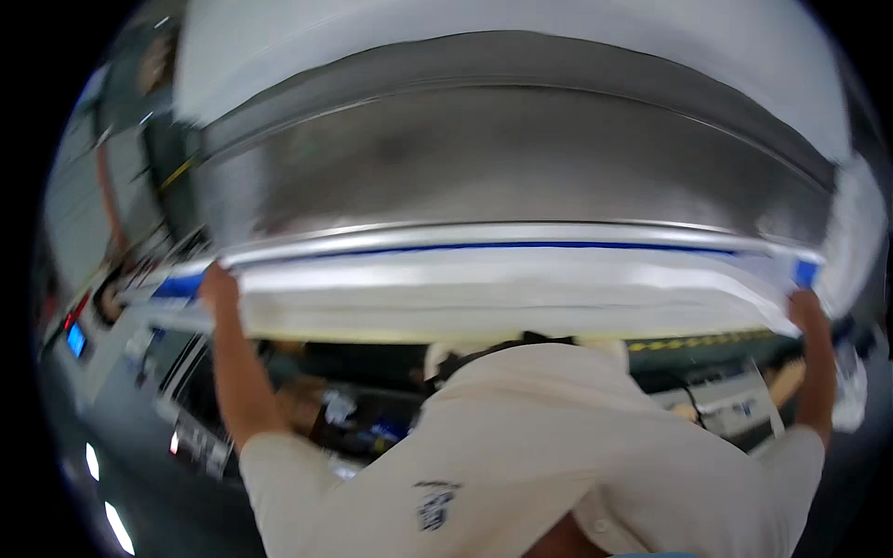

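at the far left, a small lit blue screen (pixel 75 339) stands among blurred equipment. right of it, a blue patch (pixel 179 286) lies just beside the left hand (pixel 219 285), which is at the left end of a long white sheet (pixel 502 279). the left fingers look curled in at the sheet's edge, but blur hides whether they pinch it, so i cannot tell.

the white sheet spans the middle, between the two hands and in front of the person's cream shirt (pixel 558 437). its long axis runs left to right, across the body, one end toward each hand; a faint crease follows that line. along its far side run a thin blue strip (pixel 521 245) and a shiny metal bar (pixel 446 232), with a broad grey metal panel (pixel 521 158) beyond. a length of yellow-and-black striped tape (pixel 698 342) shows on the near side, right of centre.

at the right, the right hand (pixel 807 309) is at the sheet's right end, just below a blue piece (pixel 806 272); whether its fingers are pressed together i cannot tell.

the step in hand seems to be spreading or aligning the sheet along the bar; the next move would call for even tension from both hands, with the sheet parallel to the bar.
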The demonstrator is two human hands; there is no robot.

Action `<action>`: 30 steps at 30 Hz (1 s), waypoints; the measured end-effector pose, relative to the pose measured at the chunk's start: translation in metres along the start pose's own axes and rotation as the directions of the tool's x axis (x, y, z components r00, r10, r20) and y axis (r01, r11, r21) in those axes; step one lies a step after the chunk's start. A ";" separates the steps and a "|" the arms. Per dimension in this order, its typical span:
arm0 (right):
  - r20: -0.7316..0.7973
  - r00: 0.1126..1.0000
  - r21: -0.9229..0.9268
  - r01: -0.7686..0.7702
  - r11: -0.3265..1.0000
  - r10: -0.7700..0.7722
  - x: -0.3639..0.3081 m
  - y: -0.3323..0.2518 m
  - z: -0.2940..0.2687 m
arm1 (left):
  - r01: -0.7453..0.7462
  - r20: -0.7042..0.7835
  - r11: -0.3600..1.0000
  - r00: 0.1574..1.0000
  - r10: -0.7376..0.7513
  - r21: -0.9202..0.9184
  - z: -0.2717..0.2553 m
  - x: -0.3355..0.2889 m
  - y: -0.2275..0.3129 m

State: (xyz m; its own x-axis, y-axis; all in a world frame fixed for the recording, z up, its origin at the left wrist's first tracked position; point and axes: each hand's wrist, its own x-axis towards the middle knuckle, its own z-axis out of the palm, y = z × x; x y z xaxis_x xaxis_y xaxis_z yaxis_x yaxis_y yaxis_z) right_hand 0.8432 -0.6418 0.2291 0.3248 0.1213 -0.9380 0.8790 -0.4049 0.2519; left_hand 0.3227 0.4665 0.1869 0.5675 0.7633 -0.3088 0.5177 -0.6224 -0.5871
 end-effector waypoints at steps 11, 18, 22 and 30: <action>0.321 0.928 0.734 -0.120 0.668 -0.186 0.008 -0.115 -0.205 | -0.031 0.047 0.974 0.998 0.042 -0.225 -0.122 -0.033 0.135; 0.495 0.866 0.585 -0.275 0.763 -0.067 0.048 -0.116 -0.173 | 0.032 0.043 0.932 0.999 -0.018 -0.361 -0.114 -0.034 0.128; 0.377 0.918 0.317 -0.002 0.948 -0.124 0.064 -0.138 -0.166 | 0.042 -0.004 0.849 0.999 -0.052 -0.527 -0.052 -0.013 0.106; -0.384 0.923 0.598 0.226 0.769 0.027 0.059 -0.225 -0.359 | -0.214 -0.509 0.822 0.854 -0.105 -0.527 -0.087 0.030 0.159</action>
State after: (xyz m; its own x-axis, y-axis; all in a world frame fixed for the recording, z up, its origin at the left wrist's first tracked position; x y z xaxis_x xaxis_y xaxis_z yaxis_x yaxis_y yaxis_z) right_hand 0.7903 -0.2181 0.2028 0.4578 0.4489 -0.7674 0.5404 -0.8259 -0.1607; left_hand 0.4780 0.3755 0.1495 0.7566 0.6291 0.1784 0.6423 -0.7662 -0.0221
